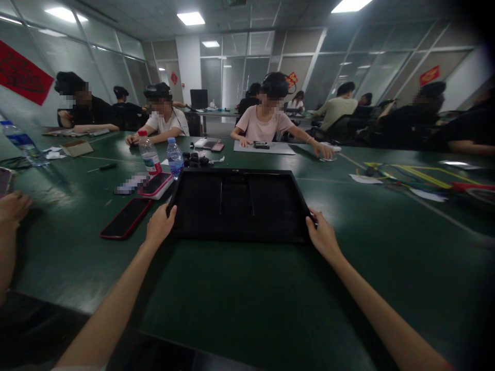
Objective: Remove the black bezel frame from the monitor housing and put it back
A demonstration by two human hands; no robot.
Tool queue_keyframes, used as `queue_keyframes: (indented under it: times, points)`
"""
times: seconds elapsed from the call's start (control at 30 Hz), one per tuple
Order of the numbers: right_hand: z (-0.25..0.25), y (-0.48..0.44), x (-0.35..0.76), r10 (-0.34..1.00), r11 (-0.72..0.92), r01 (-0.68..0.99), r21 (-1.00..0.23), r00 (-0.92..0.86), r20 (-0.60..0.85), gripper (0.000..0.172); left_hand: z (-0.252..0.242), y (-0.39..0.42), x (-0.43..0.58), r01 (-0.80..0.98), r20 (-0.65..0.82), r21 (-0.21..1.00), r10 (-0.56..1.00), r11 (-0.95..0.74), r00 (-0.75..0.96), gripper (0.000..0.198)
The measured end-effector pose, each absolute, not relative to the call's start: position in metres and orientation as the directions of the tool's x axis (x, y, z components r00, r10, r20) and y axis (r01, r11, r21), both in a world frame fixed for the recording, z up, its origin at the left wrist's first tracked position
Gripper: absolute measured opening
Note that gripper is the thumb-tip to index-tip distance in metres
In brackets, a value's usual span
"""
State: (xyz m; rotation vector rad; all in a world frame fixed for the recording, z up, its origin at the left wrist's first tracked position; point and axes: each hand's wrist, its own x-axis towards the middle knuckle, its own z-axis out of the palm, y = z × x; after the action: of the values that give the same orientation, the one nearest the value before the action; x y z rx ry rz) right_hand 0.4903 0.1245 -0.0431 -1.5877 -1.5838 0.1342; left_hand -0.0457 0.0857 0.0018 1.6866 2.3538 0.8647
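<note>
A flat black tray (240, 178) lies on the green table (247, 299) straight ahead of me. My left hand (160, 225) grips its near left corner, fingers curled over the rim. My right hand (322, 235) holds the near right corner the same way. The tray's dark inside shows only thin raised ridges; I cannot make out any contents.
Left of the tray lie a red-edged phone (126, 218), a second phone on a white box (155, 184) and two water bottles (150, 154). Small black parts (196, 159) sit behind it. Another person's hand (13, 206) rests at far left. Several people sit across the table. Coloured cables (417, 178) lie right.
</note>
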Motion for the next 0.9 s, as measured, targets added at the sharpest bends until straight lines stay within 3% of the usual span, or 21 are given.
queue_keyframes:
  times: [0.4,0.77,0.9]
  points:
    - [-0.0407,0.1226,0.4867,0.858,0.162,0.768,-0.620,0.200,0.472,0.058,0.0045,0.0820,-0.0406,0.895,0.297,0.403,0.898,0.190,-0.324,0.057]
    - [-0.0410,0.1228,0.4871,0.859,0.179,0.780,-0.600,0.174,0.482,0.059,0.0024,0.0824,-0.0431,0.886,0.276,0.428,0.908,0.179,-0.316,0.060]
    - [-0.0402,0.1214,0.4856,0.855,0.190,0.791,-0.582,0.157,0.493,0.060,0.0049,0.0803,-0.0395,0.911,0.350,0.377,0.884,0.169,-0.309,0.058]
